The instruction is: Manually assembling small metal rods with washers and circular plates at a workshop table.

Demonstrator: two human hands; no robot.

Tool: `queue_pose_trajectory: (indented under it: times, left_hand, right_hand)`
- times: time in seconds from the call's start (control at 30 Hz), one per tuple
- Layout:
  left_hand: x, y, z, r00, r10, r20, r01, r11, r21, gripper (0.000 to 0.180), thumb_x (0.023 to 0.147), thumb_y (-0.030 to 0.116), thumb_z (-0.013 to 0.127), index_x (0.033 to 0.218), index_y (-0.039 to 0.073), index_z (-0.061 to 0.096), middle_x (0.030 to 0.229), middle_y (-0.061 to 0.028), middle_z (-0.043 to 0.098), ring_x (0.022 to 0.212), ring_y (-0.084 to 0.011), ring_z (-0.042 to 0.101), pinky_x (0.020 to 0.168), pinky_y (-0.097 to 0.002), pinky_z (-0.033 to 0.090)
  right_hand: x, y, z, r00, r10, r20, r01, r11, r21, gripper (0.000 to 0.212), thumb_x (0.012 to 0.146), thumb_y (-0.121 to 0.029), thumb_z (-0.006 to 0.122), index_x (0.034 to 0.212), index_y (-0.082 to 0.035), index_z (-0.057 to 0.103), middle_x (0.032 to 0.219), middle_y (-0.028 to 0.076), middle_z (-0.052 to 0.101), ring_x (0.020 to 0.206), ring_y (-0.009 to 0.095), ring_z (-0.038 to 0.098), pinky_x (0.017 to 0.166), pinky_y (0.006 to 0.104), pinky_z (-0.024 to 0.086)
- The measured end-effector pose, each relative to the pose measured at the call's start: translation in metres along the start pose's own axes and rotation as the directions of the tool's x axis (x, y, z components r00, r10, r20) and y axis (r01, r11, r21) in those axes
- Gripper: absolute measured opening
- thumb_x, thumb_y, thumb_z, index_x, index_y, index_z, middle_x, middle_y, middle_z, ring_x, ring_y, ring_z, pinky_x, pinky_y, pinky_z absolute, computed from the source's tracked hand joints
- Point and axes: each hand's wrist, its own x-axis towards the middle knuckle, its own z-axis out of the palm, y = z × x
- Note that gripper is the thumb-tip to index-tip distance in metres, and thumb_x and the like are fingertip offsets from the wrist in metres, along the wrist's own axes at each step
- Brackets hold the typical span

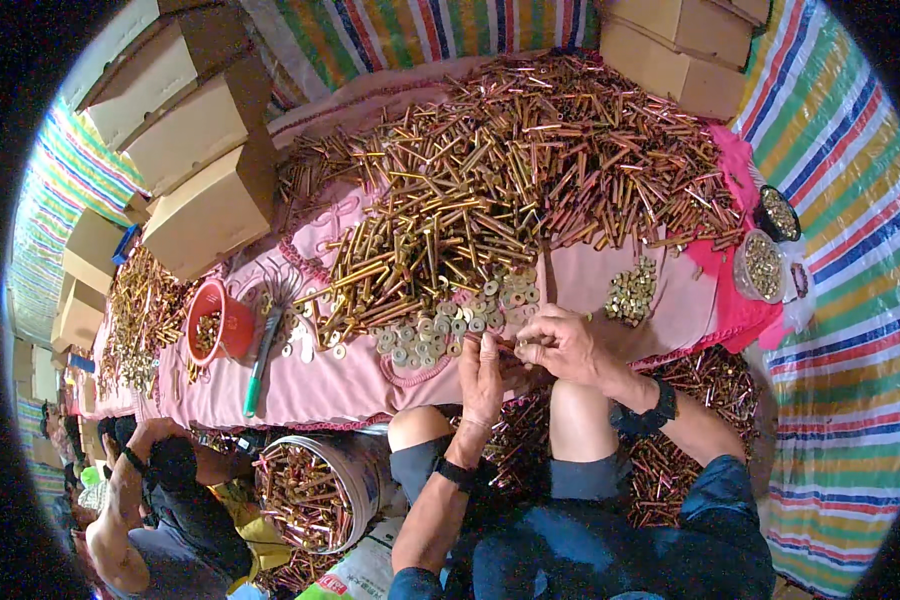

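Observation:
My hands meet over the near edge of a pink cloth-covered table. In my left hand is a thin reddish-gold bolt, gripped between thumb and fingers and pointing toward my right hand. The fingers of my right hand are pinched together at the bolt's other end; whatever small piece they hold is hidden. Flat round washers lie loose just beyond my left hand. A small heap of nuts sits to the right of my right hand. Behind them rises a large pile of gold and reddish bolts.
A red bowl of small parts and a green-handled wire tool lie on the left. Tubs of nuts stand at right. A bucket of bolts sits below; beside it another person's arm shows. Cardboard boxes are stacked left.

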Motion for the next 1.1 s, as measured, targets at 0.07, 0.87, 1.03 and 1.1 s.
queue_pose_trajectory:
  times: [0.07,0.87,1.03,1.1]
  left_hand:
    - [0.002,-0.003,0.001,0.997,0.082,-0.004,-0.081,0.995,0.062,0.034,0.107,0.037,0.049,0.114,0.004,0.052,0.092,-0.0056,0.061,0.072,-0.0113,0.062,0.063,-0.0257,0.054]
    - [0.007,0.037,-0.003,0.993,0.112,0.044,-0.115,0.99,0.075,0.02,0.103,0.02,0.058,0.106,0.003,0.069,0.078,0.0044,0.062,0.057,-0.0005,0.043,0.05,-0.0184,0.035]
    - [0.005,0.039,-0.004,0.99,0.135,0.048,-0.14,0.982,0.128,0.019,0.103,0.017,0.057,0.106,0.002,0.069,0.08,0.0037,0.064,0.059,-0.0008,0.045,0.052,-0.0185,0.037]
    - [0.004,0.038,-0.003,0.991,0.129,0.034,-0.132,0.982,0.132,0.02,0.103,0.016,0.057,0.106,0.002,0.069,0.08,0.0026,0.064,0.059,-0.0014,0.047,0.052,-0.0188,0.038]
  right_hand:
    - [-0.001,0.013,0.003,0.996,-0.087,0.008,0.088,0.993,-0.077,0.015,0.086,-0.014,0.074,0.094,-0.002,0.071,0.09,0.009,0.065,0.082,0.023,0.064,0.073,0.0352,0.053]
    - [-0.012,0.071,0.03,0.994,0.04,0.102,-0.019,0.98,-0.196,0.024,0.071,0.005,0.052,0.091,0.001,0.066,0.084,0.022,0.067,0.083,0.039,0.067,0.076,0.0487,0.053]
    - [-0.002,0.033,0.027,0.995,-0.096,0.021,0.098,0.987,-0.126,0.018,0.071,0.005,0.051,0.083,0.003,0.064,0.091,0.022,0.07,0.088,0.036,0.068,0.076,0.0465,0.053]
    - [-0.004,0.037,0.027,0.993,-0.115,-0.005,0.113,0.987,-0.115,0.016,0.072,0.004,0.052,0.082,0.003,0.064,0.088,0.02,0.068,0.085,0.035,0.067,0.075,0.0466,0.052]
